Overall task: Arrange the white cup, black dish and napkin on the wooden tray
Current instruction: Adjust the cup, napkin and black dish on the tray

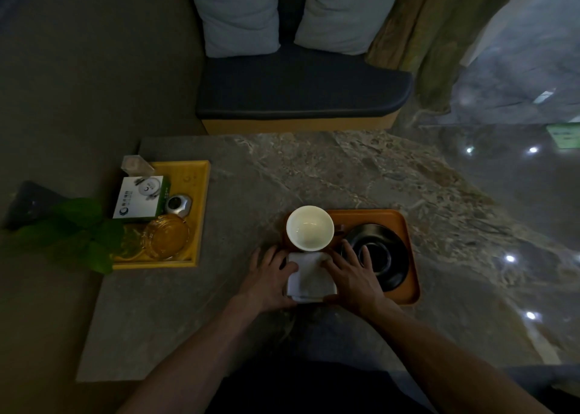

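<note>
both hands lie flat with straight fingers on the folded white napkin (309,277), left hand (270,280) on its left edge, right hand (353,277) on its right, fingertips over the black dish (381,256). napkin, dish and the upright white cup (310,227) sit on the wooden tray (411,275). well left, a yellow tray (201,212) holds a glass ashtray (165,236) and white box (141,197), with green leaves (78,231) beside it, all on the marble table (314,168). beyond are a cushioned bench (301,90) and two pillows (241,11).
</note>
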`<state>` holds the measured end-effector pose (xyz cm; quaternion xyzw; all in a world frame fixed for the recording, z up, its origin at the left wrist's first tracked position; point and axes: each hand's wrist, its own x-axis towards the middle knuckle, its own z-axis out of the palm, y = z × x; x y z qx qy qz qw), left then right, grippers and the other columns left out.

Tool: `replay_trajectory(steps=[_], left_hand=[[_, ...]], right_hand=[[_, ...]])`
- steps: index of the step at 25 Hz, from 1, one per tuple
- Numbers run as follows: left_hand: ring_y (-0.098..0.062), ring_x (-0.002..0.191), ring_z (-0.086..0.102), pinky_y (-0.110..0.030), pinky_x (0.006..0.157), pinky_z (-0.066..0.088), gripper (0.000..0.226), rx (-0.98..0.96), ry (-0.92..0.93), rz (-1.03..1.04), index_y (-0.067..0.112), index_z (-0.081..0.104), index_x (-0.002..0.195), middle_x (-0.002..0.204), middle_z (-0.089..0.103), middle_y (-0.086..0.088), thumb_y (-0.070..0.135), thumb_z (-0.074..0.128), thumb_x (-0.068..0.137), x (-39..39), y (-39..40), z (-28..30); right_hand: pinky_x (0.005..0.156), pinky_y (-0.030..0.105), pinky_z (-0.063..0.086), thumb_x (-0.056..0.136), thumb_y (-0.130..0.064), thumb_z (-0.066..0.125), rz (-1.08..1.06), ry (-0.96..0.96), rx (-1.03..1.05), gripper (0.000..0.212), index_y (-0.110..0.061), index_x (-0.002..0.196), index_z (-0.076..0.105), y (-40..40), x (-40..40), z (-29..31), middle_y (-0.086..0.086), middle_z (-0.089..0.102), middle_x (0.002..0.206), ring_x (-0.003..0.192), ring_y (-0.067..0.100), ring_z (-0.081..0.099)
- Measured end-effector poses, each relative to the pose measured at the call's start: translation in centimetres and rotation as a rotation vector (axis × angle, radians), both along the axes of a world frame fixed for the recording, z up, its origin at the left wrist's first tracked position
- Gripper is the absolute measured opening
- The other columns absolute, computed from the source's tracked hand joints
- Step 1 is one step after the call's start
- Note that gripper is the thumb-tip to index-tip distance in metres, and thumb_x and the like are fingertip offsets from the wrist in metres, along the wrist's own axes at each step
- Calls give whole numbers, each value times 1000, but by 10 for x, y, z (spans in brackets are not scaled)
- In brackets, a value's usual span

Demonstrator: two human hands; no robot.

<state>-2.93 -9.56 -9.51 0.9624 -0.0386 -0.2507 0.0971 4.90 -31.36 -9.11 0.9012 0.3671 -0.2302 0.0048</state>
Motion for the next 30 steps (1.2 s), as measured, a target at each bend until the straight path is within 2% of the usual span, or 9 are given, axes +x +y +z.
replay_trajectory(steps=[7, 11, 21, 27, 30], left_hand=[[-30, 148, 8, -61, 119, 4, 75, -13, 18, 5, 35, 36, 142, 158, 24, -5, 69, 56, 79, 1, 0, 1], [-29, 148, 9, -59, 119, 6, 74, -47, 22, 85, 39, 39, 139, 156, 27, 0, 64, 65, 74, 0, -4, 2], [-28, 146, 11, -57, 118, 11, 75, -85, 48, 158, 38, 41, 137, 155, 26, 0, 58, 72, 71, 3, -13, 6], [-29, 148, 4, -61, 118, 7, 80, -99, 97, 156, 38, 38, 139, 159, 19, 0, 66, 68, 71, 5, -12, 8], [-28, 149, 5, -61, 118, 4, 77, -96, 75, 119, 35, 40, 138, 158, 23, 0, 70, 63, 73, 9, -11, 9]], right_hand=[[111, 67, -8, 79, -57, 65, 9, -5, -21, 86, -30, 148, 21, 0, 3, 0, 3, 21, 160, 148, 35, -8], [112, 69, -5, 77, -56, 67, 12, -31, -8, 86, -29, 146, 25, 0, 2, 0, 3, 26, 157, 148, 35, -4], [110, 68, -7, 76, -54, 69, 10, -35, -11, 85, -33, 145, 23, -6, 3, 0, 0, 23, 159, 148, 36, -5], [111, 66, -8, 76, -58, 68, -10, -16, -8, 86, -31, 144, 23, -3, 4, 0, 2, 22, 158, 147, 36, -7], [110, 66, -11, 76, -54, 70, 1, -19, -15, 84, -30, 143, 25, 0, 5, 0, 3, 23, 158, 147, 37, -7]])
